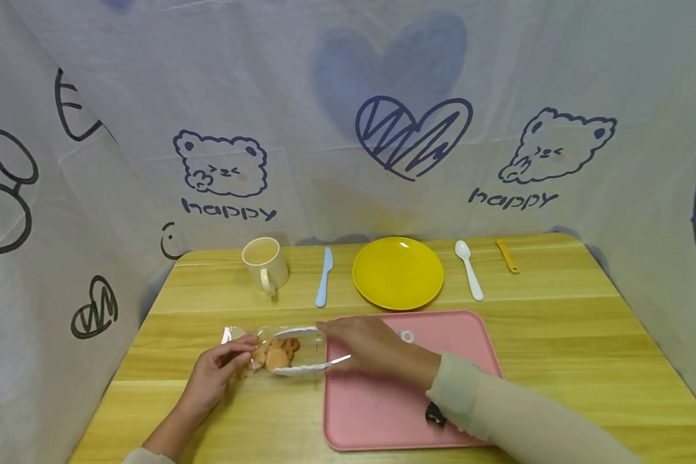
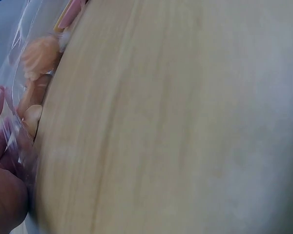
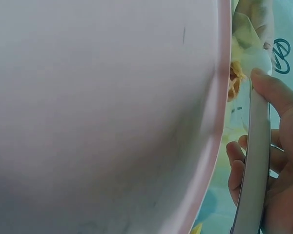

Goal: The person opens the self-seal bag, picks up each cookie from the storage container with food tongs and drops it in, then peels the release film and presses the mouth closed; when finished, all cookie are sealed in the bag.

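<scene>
A clear plastic bag (image 1: pixel 312 351) lies lengthwise between the two hands, with several cookies (image 1: pixel 277 359) gathered toward its left end. At that left end my left hand (image 1: pixel 209 377) pinches the bag between thumb and fingers. My right hand (image 1: pixel 374 345) grips the bag's wide right end at the tray's left edge, and the white-edged sides stand apart there. In the right wrist view the thumb presses along a pale strip (image 3: pixel 257 146), with the other fingers behind it. The left wrist view shows the cookies (image 2: pixel 40 54) through the plastic beside the left fingers.
A pink tray (image 1: pixel 377 425) lies under the right forearm, holding a small white ring (image 1: pixel 406 336) and a black object (image 1: pixel 435 414) partly hidden by the sleeve. Behind stand a cream mug (image 1: pixel 265 264), blue knife (image 1: pixel 324 277), yellow plate (image 1: pixel 397 273), white spoon (image 1: pixel 469 270) and small orange-yellow utensil (image 1: pixel 507 256).
</scene>
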{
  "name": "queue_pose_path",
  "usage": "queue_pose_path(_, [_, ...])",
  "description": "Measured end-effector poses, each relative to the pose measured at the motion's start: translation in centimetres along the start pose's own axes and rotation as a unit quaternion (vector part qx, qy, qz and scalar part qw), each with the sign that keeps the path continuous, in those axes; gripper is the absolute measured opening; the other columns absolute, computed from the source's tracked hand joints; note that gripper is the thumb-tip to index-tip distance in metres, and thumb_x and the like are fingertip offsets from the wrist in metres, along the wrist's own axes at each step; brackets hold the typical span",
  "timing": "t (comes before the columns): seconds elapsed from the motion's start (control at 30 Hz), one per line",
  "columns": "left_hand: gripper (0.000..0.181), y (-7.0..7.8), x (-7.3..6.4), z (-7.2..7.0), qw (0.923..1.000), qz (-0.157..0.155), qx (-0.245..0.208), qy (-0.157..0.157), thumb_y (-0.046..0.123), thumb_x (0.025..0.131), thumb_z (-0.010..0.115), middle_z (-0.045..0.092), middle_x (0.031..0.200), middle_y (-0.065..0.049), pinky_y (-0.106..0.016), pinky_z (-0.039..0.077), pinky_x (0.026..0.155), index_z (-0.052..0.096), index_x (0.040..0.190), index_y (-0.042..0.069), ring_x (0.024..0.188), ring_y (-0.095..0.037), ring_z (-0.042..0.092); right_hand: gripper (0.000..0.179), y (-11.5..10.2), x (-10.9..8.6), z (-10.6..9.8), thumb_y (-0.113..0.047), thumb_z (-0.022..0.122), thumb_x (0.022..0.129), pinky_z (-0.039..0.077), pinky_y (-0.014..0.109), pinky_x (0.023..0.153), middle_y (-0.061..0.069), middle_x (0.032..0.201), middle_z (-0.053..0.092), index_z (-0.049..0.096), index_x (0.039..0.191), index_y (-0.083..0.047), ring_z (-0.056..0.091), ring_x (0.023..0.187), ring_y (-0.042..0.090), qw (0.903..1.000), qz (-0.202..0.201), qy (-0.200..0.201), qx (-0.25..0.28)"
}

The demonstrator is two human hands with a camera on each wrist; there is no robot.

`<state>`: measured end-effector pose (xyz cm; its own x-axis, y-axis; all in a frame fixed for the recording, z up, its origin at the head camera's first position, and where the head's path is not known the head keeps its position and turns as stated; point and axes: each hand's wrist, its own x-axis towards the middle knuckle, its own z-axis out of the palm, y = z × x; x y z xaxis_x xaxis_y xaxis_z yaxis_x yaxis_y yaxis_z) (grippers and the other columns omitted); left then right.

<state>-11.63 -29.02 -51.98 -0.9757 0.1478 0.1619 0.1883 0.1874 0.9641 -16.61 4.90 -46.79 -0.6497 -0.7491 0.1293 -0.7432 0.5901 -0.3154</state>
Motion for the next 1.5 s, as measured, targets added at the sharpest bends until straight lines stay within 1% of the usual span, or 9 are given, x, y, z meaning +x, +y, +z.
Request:
queue_pose_path(0.17, [0.019, -0.1, 0.1, 0.0, 1.0, 0.003, 0.003, 0.001, -0.001, 0.099, 0.064, 0.071, 0.13, -0.015, -0.011, 0.045, 0.106, 0.068, 0.111, -0.016, 0.129, 0.0, 0.058, 0.08, 0.6, -0.9, -0.3, -0.052, 0.081, 0.086, 0.051, 0.04, 0.111, 0.002, 0.146, 0.061, 0.053, 0.152, -0.015, 0.059, 0.133, 0.018, 1.0, 0.003, 0.002, 0.007])
queue_pose_path(0.33, [0.019, -0.2, 0.1, 0.0, 1.0, 0.007, -0.001, 0.0, -0.002, 0.099, 0.065, 0.072, 0.129, -0.013, -0.011, 0.045, 0.106, 0.068, 0.11, -0.016, 0.128, 0.001, 0.058, 0.08, 1.1, -2.2, -0.8, -0.05, 0.084, 0.083, 0.05, 0.04, 0.111, 0.0, 0.146, 0.061, 0.056, 0.149, -0.014, 0.058, 0.134, 0.018, 0.9998, 0.006, 0.006, 0.016])
queue_pose_path(0.53, [0.019, -0.3, 0.1, 0.0, 1.0, 0.008, -0.004, 0.0, -0.002, 0.099, 0.065, 0.071, 0.129, -0.013, -0.012, 0.045, 0.106, 0.068, 0.111, -0.016, 0.129, 0.0, 0.058, 0.081, 1.6, -4.1, -1.5, -0.048, 0.085, 0.083, 0.054, 0.043, 0.105, -0.004, 0.145, 0.062, 0.054, 0.152, -0.019, 0.061, 0.129, 0.018, 0.9983, 0.044, -0.003, 0.039])
queue_pose_path(0.67, [0.018, -0.3, 0.1, 0.0, 1.0, 0.005, -0.002, 0.002, -0.002, 0.099, 0.065, 0.071, 0.129, -0.014, -0.011, 0.046, 0.106, 0.068, 0.111, -0.016, 0.129, 0.0, 0.058, 0.082, 2.1, -5.5, -2.0, -0.051, 0.084, 0.083, 0.051, 0.043, 0.11, -0.005, 0.148, 0.06, 0.053, 0.153, -0.021, 0.059, 0.132, 0.018, 0.9955, 0.076, -0.009, 0.056])
queue_pose_path(0.83, [0.018, -0.3, 0.0, 0.1, 1.0, 0.002, 0.002, 0.003, -0.001, 0.099, 0.065, 0.071, 0.129, -0.014, -0.011, 0.046, 0.105, 0.069, 0.111, -0.014, 0.128, 0.0, 0.058, 0.083, 2.7, -7.3, -2.8, -0.051, 0.085, 0.082, 0.049, 0.046, 0.113, -0.003, 0.151, 0.057, 0.052, 0.153, -0.02, 0.057, 0.134, 0.021, 0.9937, 0.094, -0.006, 0.06])
queue_pose_path(1.03, [0.018, -0.2, 0.0, 0.1, 1.0, 0.002, -0.002, 0.002, -0.001, 0.099, 0.065, 0.071, 0.13, -0.015, -0.012, 0.047, 0.105, 0.069, 0.111, -0.015, 0.129, -0.001, 0.058, 0.083, 3.0, -9.4, -3.4, -0.051, 0.085, 0.083, 0.052, 0.046, 0.109, -0.002, 0.15, 0.058, 0.053, 0.152, -0.019, 0.06, 0.131, 0.021, 0.994, 0.1, 0.013, 0.043])
queue_pose_path(1.23, [0.019, -0.2, 0.0, 0.1, 1.0, 0.001, -0.009, -0.001, -0.002, 0.099, 0.064, 0.071, 0.13, -0.012, -0.011, 0.046, 0.106, 0.068, 0.112, -0.016, 0.129, -0.001, 0.058, 0.084, 3.3, -11.5, -4.0, -0.05, 0.086, 0.081, 0.054, 0.046, 0.106, -0.002, 0.147, 0.06, 0.054, 0.152, -0.019, 0.062, 0.128, 0.02, 0.9913, 0.12, 0.026, 0.048])
queue_pose_path(1.4, [0.019, -0.2, 0.0, 0.2, 1.0, 0.001, -0.003, 0.0, -0.002, 0.099, 0.064, 0.071, 0.13, -0.014, -0.011, 0.045, 0.107, 0.068, 0.112, -0.016, 0.129, -0.001, 0.057, 0.082, 3.6, -13.3, -4.3, -0.049, 0.087, 0.08, 0.056, 0.046, 0.102, -0.001, 0.144, 0.063, 0.057, 0.149, -0.017, 0.065, 0.123, 0.02, 0.9912, 0.118, 0.049, 0.035])
queue_pose_path(1.5, [0.019, -0.1, 0.0, 0.3, 1.0, -0.003, 0.002, 0.003, -0.001, 0.099, 0.065, 0.07, 0.13, -0.017, -0.011, 0.044, 0.107, 0.068, 0.112, -0.015, 0.13, -0.001, 0.057, 0.08, 3.8, -14.4, -4.5, -0.048, 0.087, 0.081, 0.058, 0.044, 0.098, -0.002, 0.141, 0.065, 0.058, 0.148, -0.016, 0.066, 0.119, 0.016, 0.99, 0.122, 0.062, 0.031])
